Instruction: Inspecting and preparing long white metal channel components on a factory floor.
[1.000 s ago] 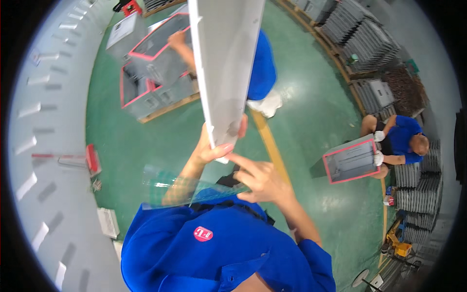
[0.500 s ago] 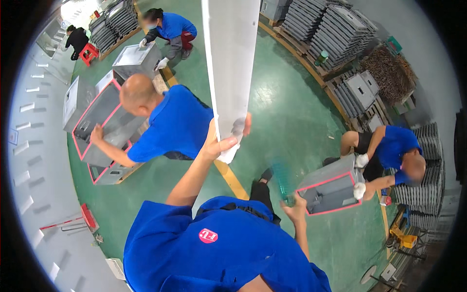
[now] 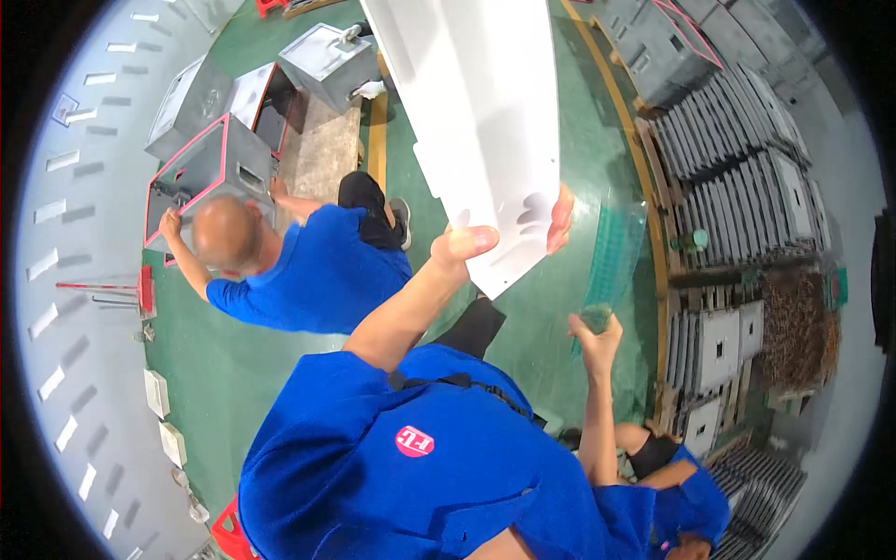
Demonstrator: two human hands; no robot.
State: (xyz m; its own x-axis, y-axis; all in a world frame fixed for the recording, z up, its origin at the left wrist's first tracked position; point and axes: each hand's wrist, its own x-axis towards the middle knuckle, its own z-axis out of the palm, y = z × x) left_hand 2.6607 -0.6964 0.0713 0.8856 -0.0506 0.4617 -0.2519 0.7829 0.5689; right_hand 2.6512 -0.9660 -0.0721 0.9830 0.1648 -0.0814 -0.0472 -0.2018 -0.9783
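Observation:
My left hand (image 3: 455, 250) is closed round the lower end of a long white channel-shaped piece (image 3: 485, 112). The thumb presses on its inner face and the fingers wrap its right edge. The piece rises past the top of the view. Lower right, my right hand (image 3: 599, 343) is closed on the bottom end of a see-through green, ribbed plastic strip (image 3: 614, 252), held upright over the floor. What exactly this strip is I cannot make out.
At left a co-worker (image 3: 289, 271) bends over a grey metal box with pink edging (image 3: 196, 173). Another grey box (image 3: 327, 61) stands by a pallet. Stacks of grey panels (image 3: 747, 205) line the right side. A second co-worker (image 3: 691, 495) crouches lower right.
My view has turned right and I have moved across the floor. The white piece now faces me more broadly. The green strip, blurred before, shows clearly and higher. Co-workers appear lower in view.

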